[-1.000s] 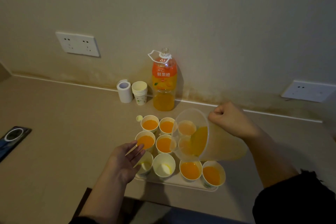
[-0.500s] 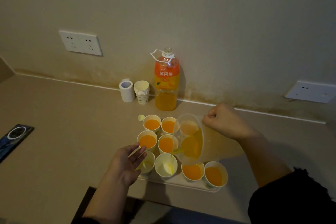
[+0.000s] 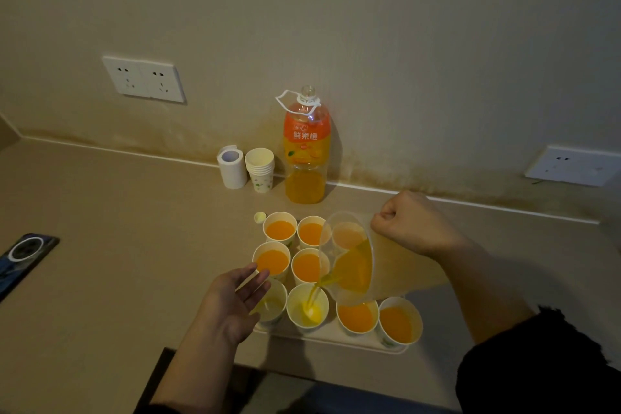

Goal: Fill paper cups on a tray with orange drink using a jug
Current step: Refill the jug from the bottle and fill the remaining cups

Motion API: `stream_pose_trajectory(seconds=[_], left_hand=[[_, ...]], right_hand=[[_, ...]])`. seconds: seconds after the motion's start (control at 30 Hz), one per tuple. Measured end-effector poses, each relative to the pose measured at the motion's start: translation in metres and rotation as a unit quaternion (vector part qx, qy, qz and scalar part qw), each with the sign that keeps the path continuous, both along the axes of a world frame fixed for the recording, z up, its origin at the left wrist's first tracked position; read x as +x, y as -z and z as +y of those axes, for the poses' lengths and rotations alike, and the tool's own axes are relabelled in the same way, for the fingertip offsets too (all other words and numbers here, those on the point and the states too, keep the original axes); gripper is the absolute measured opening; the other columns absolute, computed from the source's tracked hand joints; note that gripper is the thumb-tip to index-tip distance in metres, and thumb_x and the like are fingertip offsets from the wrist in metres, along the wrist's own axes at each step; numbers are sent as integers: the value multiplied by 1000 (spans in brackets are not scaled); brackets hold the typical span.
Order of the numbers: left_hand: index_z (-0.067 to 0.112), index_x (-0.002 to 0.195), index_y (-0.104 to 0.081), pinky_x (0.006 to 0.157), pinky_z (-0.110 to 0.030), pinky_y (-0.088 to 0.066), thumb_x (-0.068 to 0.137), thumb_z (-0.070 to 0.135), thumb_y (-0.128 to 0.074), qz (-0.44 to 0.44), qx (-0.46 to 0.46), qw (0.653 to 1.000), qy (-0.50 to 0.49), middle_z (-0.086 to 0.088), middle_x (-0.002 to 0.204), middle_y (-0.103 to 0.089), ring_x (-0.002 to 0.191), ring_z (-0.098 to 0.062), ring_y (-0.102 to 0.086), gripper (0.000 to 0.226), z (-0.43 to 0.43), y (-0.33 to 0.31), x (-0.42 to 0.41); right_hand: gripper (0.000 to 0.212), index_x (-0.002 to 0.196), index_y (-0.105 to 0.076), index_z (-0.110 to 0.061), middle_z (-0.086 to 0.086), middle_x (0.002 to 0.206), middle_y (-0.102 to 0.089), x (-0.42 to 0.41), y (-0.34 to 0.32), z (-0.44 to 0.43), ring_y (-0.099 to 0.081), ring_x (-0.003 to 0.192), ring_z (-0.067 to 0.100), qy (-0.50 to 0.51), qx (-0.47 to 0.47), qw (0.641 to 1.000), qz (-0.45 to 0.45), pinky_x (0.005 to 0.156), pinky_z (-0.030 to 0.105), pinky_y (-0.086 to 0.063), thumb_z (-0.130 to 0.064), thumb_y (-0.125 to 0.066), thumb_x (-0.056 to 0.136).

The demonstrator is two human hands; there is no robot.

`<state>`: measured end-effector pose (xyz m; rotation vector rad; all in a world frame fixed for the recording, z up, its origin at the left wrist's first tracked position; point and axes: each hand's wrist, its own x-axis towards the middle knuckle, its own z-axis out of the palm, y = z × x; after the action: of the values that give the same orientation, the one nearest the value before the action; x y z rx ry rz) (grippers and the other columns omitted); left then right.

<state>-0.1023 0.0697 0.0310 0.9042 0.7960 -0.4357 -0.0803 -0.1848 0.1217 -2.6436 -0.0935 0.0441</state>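
Beige counter (image 3: 117, 245) carries a tray (image 3: 369, 344) where seven paper cups look full, while the right hand (image 3: 413, 225), fisted on the tilted jug (image 3: 356, 265), pours into the second-last cup (image 3: 307, 307); the open, empty left hand (image 3: 235, 299) steadies the last cup (image 3: 274, 304).

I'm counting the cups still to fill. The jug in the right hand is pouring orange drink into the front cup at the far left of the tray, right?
Not quite. In the head view the jug in the right hand pours into the second front cup from the left. The far-left cup, beside the left hand, gets no stream.
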Motion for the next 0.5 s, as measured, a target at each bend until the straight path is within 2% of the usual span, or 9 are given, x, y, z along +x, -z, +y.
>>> stream_pose_trajectory(seconds=[0.3, 0.5], left_hand=[[12, 92, -60, 114, -49, -6, 93, 16, -44, -3, -2, 1000, 5, -10, 92, -65, 86, -22, -58, 16, 0, -1, 4], [14, 90, -60, 113, -51, -7, 92, 16, -45, 0, -1, 1000, 14, -8, 83, -69, 86, -21, -59, 15, 1, 1, 7]], right_hand=[[40, 47, -32, -17, 3, 50, -28, 3, 0, 1, -27, 46, 14, 5, -1, 1000, 10, 50, 30, -23, -16, -56, 79], [42, 48, -30, -17, 4, 51, -26, 5, -1, 1, -26, 48, 15, 6, -9, 1000, 12, 49, 30, -20, -15, -56, 80]])
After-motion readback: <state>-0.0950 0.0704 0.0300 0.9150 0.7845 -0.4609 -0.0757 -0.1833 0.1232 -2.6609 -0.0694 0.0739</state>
